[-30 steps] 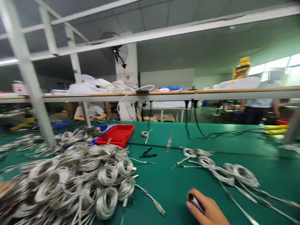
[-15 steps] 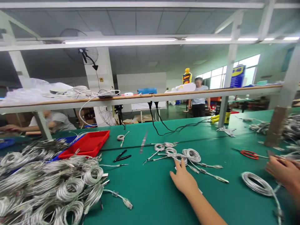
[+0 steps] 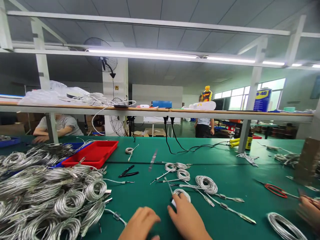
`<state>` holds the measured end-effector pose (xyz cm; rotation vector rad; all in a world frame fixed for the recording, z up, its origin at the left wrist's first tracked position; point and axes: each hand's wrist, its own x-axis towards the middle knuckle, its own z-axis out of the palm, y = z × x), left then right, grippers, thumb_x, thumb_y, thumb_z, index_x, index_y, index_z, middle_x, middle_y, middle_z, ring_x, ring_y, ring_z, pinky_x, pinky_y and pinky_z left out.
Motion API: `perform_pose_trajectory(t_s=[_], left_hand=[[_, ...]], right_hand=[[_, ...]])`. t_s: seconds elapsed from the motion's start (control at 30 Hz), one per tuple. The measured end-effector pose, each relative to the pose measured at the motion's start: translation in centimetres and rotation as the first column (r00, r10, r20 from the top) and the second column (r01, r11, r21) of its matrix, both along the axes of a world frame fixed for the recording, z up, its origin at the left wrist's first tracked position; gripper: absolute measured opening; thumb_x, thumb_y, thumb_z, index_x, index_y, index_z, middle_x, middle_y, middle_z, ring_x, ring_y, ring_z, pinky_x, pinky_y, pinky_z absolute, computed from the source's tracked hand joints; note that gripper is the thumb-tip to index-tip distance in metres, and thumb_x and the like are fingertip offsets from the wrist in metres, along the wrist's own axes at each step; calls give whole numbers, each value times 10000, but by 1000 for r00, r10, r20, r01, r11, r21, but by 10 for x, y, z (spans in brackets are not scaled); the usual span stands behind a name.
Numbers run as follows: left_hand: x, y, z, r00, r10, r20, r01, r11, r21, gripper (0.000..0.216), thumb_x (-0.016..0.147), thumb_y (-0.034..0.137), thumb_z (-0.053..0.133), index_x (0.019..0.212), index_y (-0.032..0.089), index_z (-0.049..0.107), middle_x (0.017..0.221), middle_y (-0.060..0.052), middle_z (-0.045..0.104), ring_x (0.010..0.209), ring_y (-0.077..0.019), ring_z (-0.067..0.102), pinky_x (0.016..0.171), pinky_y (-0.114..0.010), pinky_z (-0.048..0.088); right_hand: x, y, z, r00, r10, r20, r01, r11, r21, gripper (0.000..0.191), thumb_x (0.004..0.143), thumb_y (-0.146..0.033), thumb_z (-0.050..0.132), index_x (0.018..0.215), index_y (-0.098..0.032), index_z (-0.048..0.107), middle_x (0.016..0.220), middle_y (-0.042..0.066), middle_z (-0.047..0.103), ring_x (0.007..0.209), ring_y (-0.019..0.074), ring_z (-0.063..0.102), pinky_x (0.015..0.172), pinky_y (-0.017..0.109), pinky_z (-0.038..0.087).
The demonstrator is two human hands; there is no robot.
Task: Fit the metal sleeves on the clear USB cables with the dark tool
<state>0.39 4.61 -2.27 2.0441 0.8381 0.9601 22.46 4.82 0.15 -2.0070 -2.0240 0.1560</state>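
My right hand (image 3: pixel 188 217) grips a small coil of clear-sheathed silver cable (image 3: pixel 184 194) near the middle of the bench; its fingers cover part of the coil. One cable end sticks up beyond the fingertips. Left of it, my left hand (image 3: pixel 140 224) is held low over the green surface, fingers loosely bent, thumb apart, nothing seen in it. Just past the right hand lie several more coiled cables (image 3: pixel 207 184) with plugs and stripped ends. A USB cable end (image 3: pixel 116 216) lies beside my left hand, partly hidden by it.
A large heap of coiled cables (image 3: pixel 53 203) fills the left, by a red tray (image 3: pixel 93 154). Black cutters (image 3: pixel 128 171) lie beyond my hands. At right are red-handled scissors (image 3: pixel 275 190), another coil (image 3: pixel 286 227) and a co-worker's blurred hand (image 3: pixel 310 210). A shelf (image 3: pixel 140 111) spans the back.
My right hand has come nearer, drawing one coil out of the group. My left hand has entered from below. The view has tilted up, and the co-worker's hand is nearer the right edge.
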Motion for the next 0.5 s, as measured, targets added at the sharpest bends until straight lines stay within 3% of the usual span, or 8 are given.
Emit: perform_pose_trajectory(t_s=[0.17, 0.23, 0.3, 0.37, 0.5], left_hand=[[-20, 22, -22, 965, 246, -90, -238, 967, 89, 238, 942, 317, 550, 1086, 216, 710, 1117, -121, 716, 1088, -311, 658, 981, -452, 518], [-26, 22, -25, 952, 279, -124, -268, 959, 98, 224, 948, 305, 538, 1071, 215, 703, 1105, -109, 712, 1067, -299, 663, 956, -442, 532], [-28, 21, -25, 943, 296, -151, -283, 953, 105, 228, 972, 287, 501, 1071, 210, 692, 1088, -103, 706, 1036, -283, 667, 927, -434, 545], [-25, 19, -22, 938, 298, -175, -280, 952, 119, 227, 976, 265, 488, 1057, 197, 688, 1059, -105, 701, 1003, -279, 669, 894, -431, 557], [-16, 17, -19, 940, 267, -214, -231, 956, 180, 208, 932, 190, 531, 1054, 180, 699, 1056, -108, 701, 1018, -279, 663, 919, -437, 557]], right_hand=[[-28, -10, -4, 929, 365, -56, -369, 925, -93, 196, 804, -299, 789, 998, -307, 757, 972, -15, 748, 902, 216, 723, 731, 219, 490], [-24, -9, -4, 946, 317, -68, -319, 948, -18, 152, 922, -292, 649, 1058, -278, 716, 1094, 22, 707, 964, 226, 697, 790, 260, 478], [-13, -4, -4, 987, 125, -106, -116, 990, 82, 228, 1022, -268, 452, 1150, -229, 636, 1211, 87, 636, 978, 246, 677, 811, 322, 468], [-3, 3, -7, 989, -21, -149, 31, 997, 66, 244, 1026, -279, 427, 1203, -209, 580, 1259, 123, 598, 920, 261, 684, 745, 340, 465], [-1, 10, -18, 985, 14, -170, -15, 1000, -4, 168, 1007, -263, 483, 1110, -223, 609, 1136, 95, 676, 973, 273, 690, 783, 335, 472]])
